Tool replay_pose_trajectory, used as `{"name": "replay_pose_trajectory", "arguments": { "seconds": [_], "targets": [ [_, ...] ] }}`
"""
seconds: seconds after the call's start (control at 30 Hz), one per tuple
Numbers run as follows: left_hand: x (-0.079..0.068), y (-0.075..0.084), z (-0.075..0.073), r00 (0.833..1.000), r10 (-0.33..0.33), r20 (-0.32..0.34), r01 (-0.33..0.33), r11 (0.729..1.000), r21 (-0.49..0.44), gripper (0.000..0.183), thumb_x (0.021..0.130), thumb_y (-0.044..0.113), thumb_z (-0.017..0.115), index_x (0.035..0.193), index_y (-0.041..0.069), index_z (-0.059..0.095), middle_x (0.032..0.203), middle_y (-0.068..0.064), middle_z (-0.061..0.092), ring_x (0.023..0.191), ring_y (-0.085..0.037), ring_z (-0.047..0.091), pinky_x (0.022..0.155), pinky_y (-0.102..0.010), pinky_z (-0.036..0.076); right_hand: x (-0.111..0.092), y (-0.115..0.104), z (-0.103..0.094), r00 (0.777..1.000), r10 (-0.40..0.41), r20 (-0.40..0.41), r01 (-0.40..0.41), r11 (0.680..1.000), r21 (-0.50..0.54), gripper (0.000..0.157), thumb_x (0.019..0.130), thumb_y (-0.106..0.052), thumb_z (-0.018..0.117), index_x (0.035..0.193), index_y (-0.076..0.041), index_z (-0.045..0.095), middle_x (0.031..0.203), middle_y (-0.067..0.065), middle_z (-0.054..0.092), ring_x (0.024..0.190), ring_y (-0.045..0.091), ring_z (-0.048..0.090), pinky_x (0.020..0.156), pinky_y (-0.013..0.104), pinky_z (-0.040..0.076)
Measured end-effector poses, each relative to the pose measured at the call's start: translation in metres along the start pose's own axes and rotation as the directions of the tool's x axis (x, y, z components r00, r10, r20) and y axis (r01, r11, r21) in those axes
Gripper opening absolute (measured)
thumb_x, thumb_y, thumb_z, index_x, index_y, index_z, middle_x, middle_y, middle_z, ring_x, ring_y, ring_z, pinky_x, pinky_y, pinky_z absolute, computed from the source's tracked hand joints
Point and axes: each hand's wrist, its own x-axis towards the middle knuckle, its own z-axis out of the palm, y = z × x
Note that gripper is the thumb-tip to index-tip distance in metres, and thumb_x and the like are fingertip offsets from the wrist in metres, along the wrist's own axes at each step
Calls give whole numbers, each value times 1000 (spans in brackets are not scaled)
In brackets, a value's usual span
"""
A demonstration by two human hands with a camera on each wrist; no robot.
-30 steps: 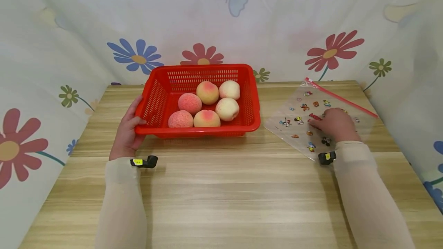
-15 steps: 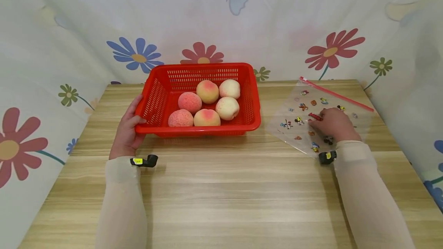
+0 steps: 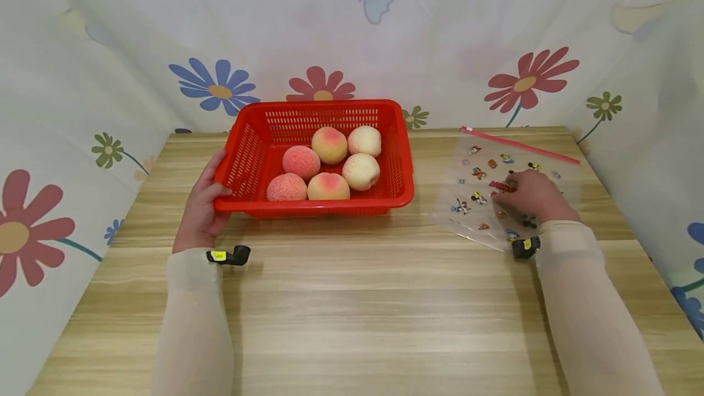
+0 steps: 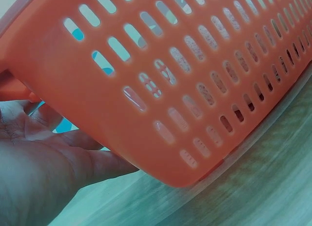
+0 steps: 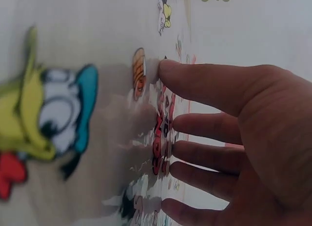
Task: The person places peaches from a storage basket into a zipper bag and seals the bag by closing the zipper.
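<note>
My left hand grips the left end of a red plastic basket, its thumb over the rim at the front left corner. The basket has slotted walls, seen close up in the left wrist view. Several peaches lie in it, some pink, some yellow with a red blush, two of them pale. To the right, a clear zip bag with cartoon prints and a red zip strip lies flat. My right hand rests its fingertips on the bag; the right wrist view shows its fingers nearly straight against the film.
Basket and bag stand side by side on a wood-grain table, toward its back edge. A flowered curtain hangs behind the table and along both sides.
Under my right hand the bag has turned clockwise, its zip strip swinging left and lying closer to level. My left hand, the basket and the peaches stay where they were.
</note>
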Motion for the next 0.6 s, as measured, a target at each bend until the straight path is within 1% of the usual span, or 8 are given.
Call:
{"name": "replay_pose_trajectory", "arguments": {
  "seconds": [0.27, 0.5, 0.6],
  "targets": [
    [1, 1, -1, 1000, 6, 0, -6, 1000, 17, 76, 91, -14, 29, 152, 31, 30, 160, -3, 21, 144, -33, 21, 98, -37, 46, 2, 0, -3, 1000, -12, 15, 12, 1000, 17, 70, 87, -37, 70, 137, 7, 47, 135, 32, 49, 114, 44, 48, 96, 61, 44],
    [0, 0, 0, 1000, 5, -1, -5, 1000, 19, 76, 91, -13, 29, 152, 32, 30, 160, -3, 20, 144, -34, 20, 98, -37, 46, 2, 2, -5, 999, -37, 18, 36, 999, 28, 65, 86, -31, 71, 135, 6, 50, 130, 30, 53, 108, 42, 50, 88, 57, 49],
    [0, 0, 1, 1000, 1, -8, -1, 1000, 20, 75, 92, -13, 30, 152, 32, 31, 160, -3, 21, 144, -33, 21, 98, -36, 47, 4, 5, -5, 999, -50, 23, 49, 998, 35, 63, 86, -30, 71, 134, 6, 50, 130, 30, 53, 108, 41, 49, 89, 57, 49]
  ]
}}
